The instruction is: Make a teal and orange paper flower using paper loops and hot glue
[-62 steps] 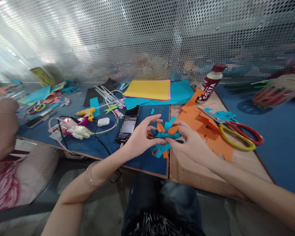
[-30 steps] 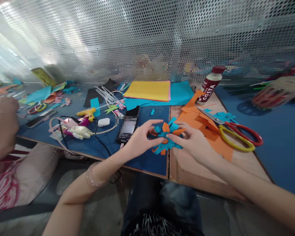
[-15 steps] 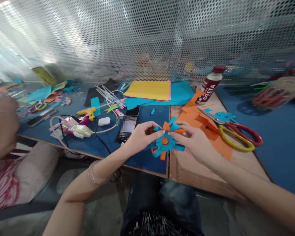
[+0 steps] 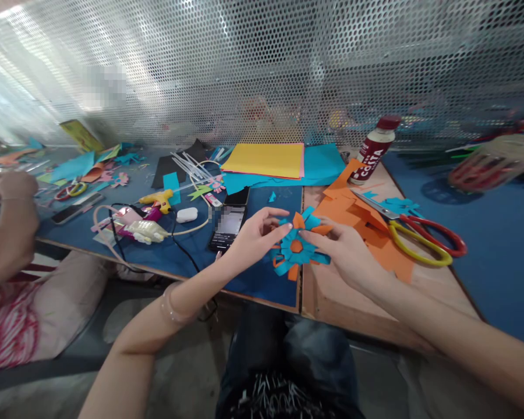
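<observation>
A layered paper flower [image 4: 296,247], blue with an orange centre and blue and orange outer strips, is held up over the near table edge. My right hand [image 4: 338,247] pinches its upper right side, thumb on the front. On the flower's left, my left hand [image 4: 264,233] has its thumb tip at the upper petals, with the forefinger raised apart from the thumb; its other fingers are partly behind the flower. Just left of my left hand lies a phone [image 4: 228,228] with a lit screen. Orange paper [image 4: 353,209] lies beyond my right hand.
Red-and-yellow scissors [image 4: 423,238] lie at the right, near a bottle [image 4: 375,150]. Yellow paper [image 4: 264,160] lies at the back. A glue gun [image 4: 159,201], white case [image 4: 187,215] and cables are left. Another person's hands [image 4: 15,189] show at far left.
My left forefinger has lifted and spread from the thumb. The flower has shifted slightly right. My right hand still grips it.
</observation>
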Demonstrator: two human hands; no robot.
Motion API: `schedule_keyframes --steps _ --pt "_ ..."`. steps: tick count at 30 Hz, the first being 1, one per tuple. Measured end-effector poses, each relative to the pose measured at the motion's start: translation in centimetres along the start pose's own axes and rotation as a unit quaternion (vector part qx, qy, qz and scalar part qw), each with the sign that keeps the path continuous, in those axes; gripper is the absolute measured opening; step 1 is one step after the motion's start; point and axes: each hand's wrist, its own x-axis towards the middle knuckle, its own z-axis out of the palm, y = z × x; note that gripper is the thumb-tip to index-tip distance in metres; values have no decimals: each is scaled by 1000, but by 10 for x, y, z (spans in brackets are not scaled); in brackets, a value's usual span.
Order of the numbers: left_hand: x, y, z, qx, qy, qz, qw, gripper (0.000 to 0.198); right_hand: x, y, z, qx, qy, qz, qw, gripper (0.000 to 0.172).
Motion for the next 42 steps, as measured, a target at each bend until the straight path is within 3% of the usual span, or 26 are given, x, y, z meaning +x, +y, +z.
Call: schedule_keyframes --steps 4,7,16,24,30,36,42 --pt "-1 -2 1 -29 -10 -14 999 56 1 0 0 72 27 35 996 41" --pt "-1 -7 1 -31 -20 -8 999 53 1 0 0 107 16 41 993 43" --pt "8 -9 -5 41 35 50 997 40 8 8 -5 -40 -13 -26 999 37" --pt "12 -6 -9 15 35 42 998 40 9 16 -7 7 9 1 1000 40" --pt "11 -7 -5 -29 3 -15 999 68 9 15 -6 30 25 -16 999 33" --pt "11 -8 -5 -21 14 5 1000 67 6 12 -5 24 -2 -5 1000 43" --pt "8 -12 -4 -32 11 3 999 66 5 10 -6 26 -3 -24 999 38"
